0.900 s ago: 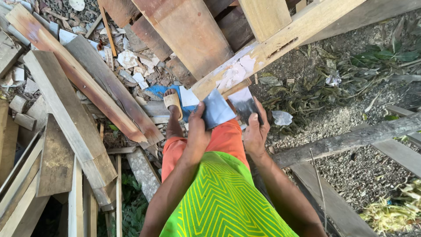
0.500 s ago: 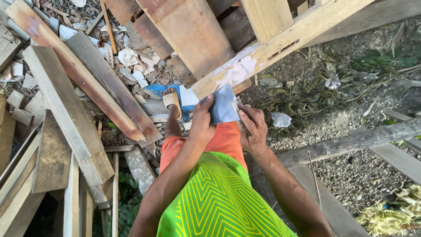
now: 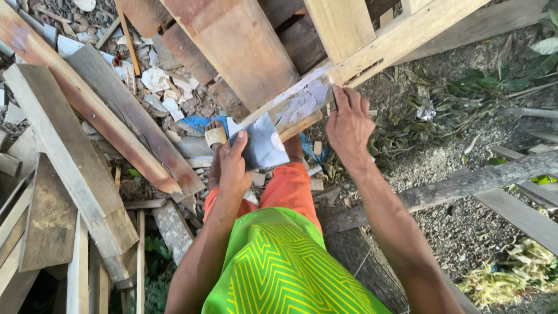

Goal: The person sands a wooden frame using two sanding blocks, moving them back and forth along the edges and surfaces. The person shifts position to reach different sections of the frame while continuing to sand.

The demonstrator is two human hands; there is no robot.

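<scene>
My left hand grips a flat grey sheet piece in front of my orange shorts. My right hand is raised to the right, its fingers spread and touching the pale end of a slanted wooden beam where torn grey-white scraps stick to the wood. Nothing is held in the right hand. Below the sheet, a sandalled foot rests on the rubble.
Long weathered planks lean and lie piled at the left. Broken tile and rubble cover the ground ahead. A grey log crosses the gravel at the right, with dry leaves and plant litter nearby.
Both hands held the grey sheet before. My right hand has let go and moved up and right onto the beam's end. The left hand keeps the sheet.
</scene>
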